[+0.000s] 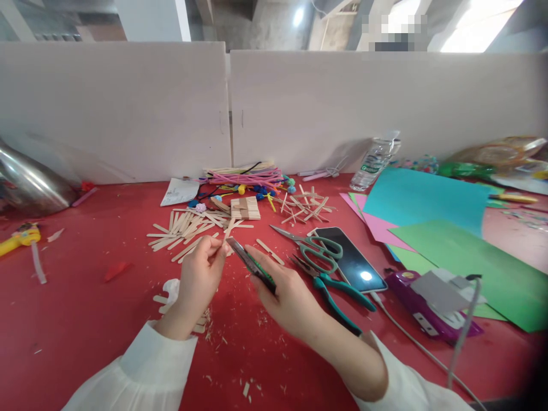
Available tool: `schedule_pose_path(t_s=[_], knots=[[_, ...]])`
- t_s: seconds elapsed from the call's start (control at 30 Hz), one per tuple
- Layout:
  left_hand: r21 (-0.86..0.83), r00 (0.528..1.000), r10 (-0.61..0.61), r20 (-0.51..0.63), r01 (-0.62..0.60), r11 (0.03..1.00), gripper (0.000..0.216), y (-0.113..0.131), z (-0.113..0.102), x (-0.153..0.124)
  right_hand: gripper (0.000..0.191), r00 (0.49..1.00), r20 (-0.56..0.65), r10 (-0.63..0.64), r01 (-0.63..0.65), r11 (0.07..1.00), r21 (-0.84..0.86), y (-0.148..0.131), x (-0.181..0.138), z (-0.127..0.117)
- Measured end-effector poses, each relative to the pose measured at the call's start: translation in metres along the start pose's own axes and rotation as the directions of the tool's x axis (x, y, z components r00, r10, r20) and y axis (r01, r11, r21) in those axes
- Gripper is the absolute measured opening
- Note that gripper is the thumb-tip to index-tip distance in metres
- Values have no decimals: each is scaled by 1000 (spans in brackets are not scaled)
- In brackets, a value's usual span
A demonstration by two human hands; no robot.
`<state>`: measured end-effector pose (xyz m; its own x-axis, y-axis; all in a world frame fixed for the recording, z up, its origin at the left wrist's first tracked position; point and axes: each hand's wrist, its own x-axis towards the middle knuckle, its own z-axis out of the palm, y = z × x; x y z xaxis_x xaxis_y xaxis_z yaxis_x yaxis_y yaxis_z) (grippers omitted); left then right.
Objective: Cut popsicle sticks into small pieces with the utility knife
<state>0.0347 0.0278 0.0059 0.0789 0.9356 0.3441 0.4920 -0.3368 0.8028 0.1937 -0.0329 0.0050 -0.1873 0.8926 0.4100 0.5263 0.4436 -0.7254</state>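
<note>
Between the thumb and fingers of my left hand (201, 274) a wooden craft stick (230, 228) is pinched, pointing up and away. My right hand (285, 291) is wrapped round a utility knife (252, 264), whose blade end lies close to the stick; whether it touches I cannot tell. Beyond my hands lies a pile of loose craft sticks (184, 231), with a small panel of joined sticks (245, 208) next to it. Scissors (319, 246) and teal-handled pliers (338, 291) lie to the right of my right hand. Wood shavings (218, 337) are scattered below my hands.
A phone (353, 260) with a cable and a purple power strip (432, 308) lie at right, near coloured paper sheets (428, 200). A water bottle (372, 165) leans by the white partition (342, 108). Pink pipe cleaners (248, 177) lie at the back; a yellow glue gun (21, 240) is left.
</note>
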Motion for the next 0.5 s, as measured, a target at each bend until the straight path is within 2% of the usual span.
schedule_pose_path(t_s=[0.1, 0.2, 0.5], knots=[[34, 1000, 7, -3, -7, 999, 15, 1, -1, 0, 52, 1000, 13, 15, -16, 998, 57, -3, 1, 1], [0, 1000, -8, 8, 8, 1000, 17, 0, 1, 1, 54, 1000, 15, 15, -16, 997, 71, -3, 2, 1], [-203, 978, -83, 189, 122, 972, 21, -8, 6, 8, 53, 997, 42, 62, -50, 972, -230, 6, 4, -9]])
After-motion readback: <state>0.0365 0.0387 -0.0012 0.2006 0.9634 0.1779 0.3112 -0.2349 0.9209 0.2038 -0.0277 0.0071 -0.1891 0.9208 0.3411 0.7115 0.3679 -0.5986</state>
